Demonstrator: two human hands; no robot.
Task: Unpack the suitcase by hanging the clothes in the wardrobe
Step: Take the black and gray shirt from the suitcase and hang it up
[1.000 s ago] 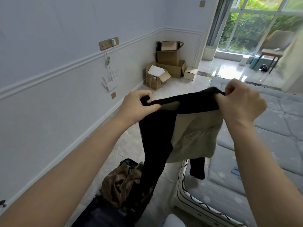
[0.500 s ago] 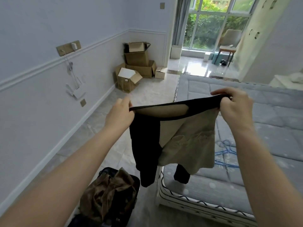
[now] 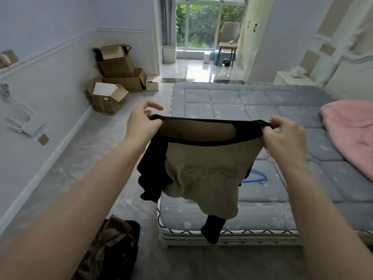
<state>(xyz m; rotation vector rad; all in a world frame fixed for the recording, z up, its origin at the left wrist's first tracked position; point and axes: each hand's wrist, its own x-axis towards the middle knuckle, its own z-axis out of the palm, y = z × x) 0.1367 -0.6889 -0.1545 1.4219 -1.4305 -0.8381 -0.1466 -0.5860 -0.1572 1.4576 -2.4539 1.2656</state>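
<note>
Clothes first: a beige-and-black garment (image 3: pixel 203 170) hangs stretched in the air between both hands, over the foot of the grey mattress (image 3: pixel 262 118); a pink blanket (image 3: pixel 351 130) lies on the mattress's right side; the open suitcase (image 3: pixel 121 247) sits on the floor at lower left with a brown garment (image 3: pixel 109 239) in it; cardboard boxes (image 3: pixel 117 73) are stacked against the far wall; the left hand (image 3: pixel 143 124) pinches one top corner, index extended; the right hand (image 3: pixel 282 134) has its fingers closed on the other corner; a blue hanger (image 3: pixel 256 177) lies on the mattress.
</note>
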